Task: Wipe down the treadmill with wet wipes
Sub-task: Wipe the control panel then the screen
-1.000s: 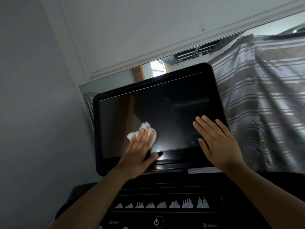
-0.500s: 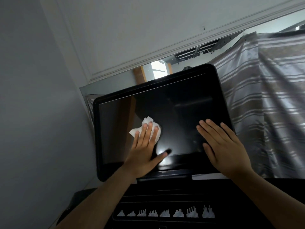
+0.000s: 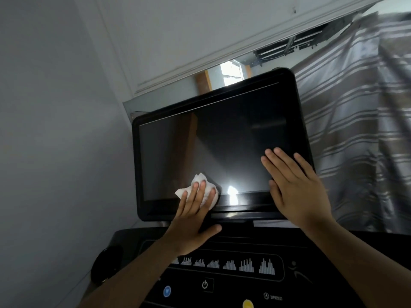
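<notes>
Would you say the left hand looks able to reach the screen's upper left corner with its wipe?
Probably yes: the left hand presses the wipe low on the screen, and nothing lies between it and that corner.

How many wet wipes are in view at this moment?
1. The white wipe lies under the left hand's fingers on the screen's lower edge. The right hand lies flat on the screen; its palm could hide another.

We see a dim, grey scene. A bright opening point(image 3: 231, 73) throws white glare low on the dark screen point(image 3: 222, 147). The wide-angle edges bend.
</notes>
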